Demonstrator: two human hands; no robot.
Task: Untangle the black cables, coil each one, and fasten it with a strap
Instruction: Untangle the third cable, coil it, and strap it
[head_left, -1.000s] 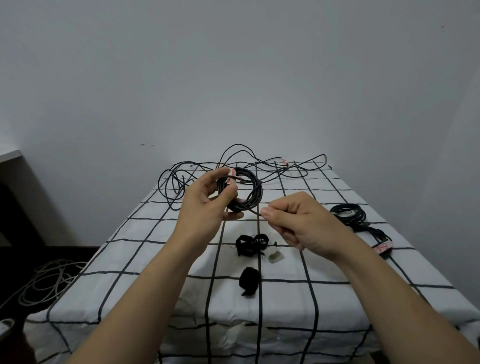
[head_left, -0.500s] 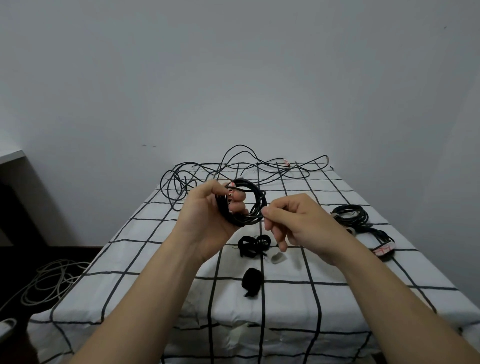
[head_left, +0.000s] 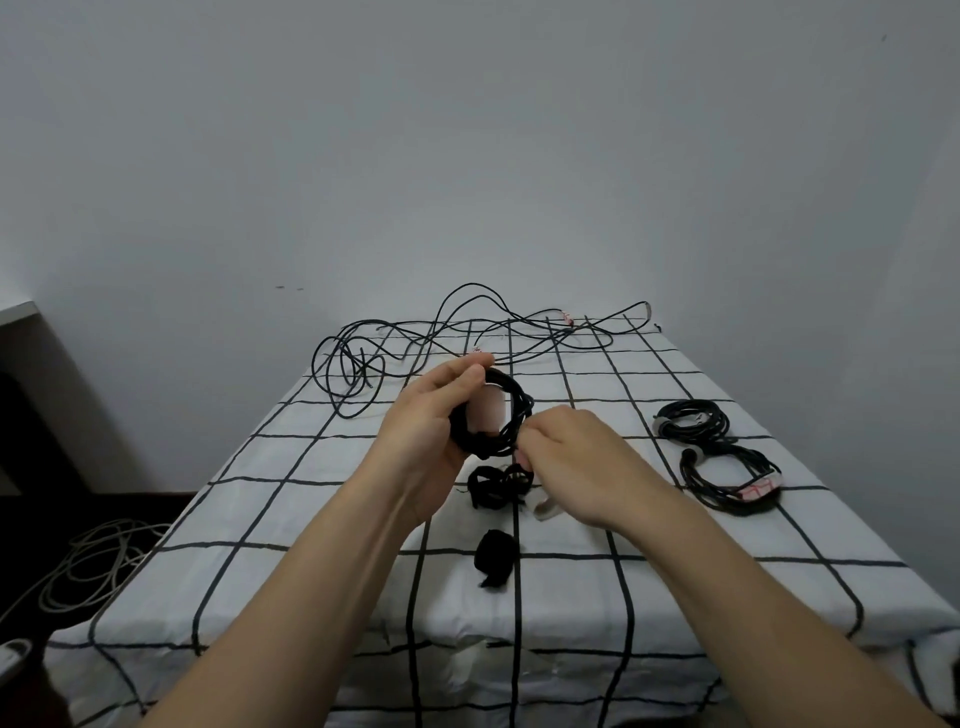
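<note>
Head view. Table under white black-gridded cloth (head_left: 311, 493). Left hand (head_left: 431, 415): above table's middle, grasping small coil of thin black cable (head_left: 511, 415). Right hand (head_left: 566, 457): fingers curled, pinching the coil's lower right edge. Loose tangled black cables (head_left: 441, 338): table's far end. Two bound black cable bundles (head_left: 727, 478): table's right side. Black fabric straps (head_left: 496, 486): table's middle, beneath the hands.

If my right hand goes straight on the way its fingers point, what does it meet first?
The coiled cable in your left hand; the right hand seems to touch its rim, though depth is unclear.
</note>
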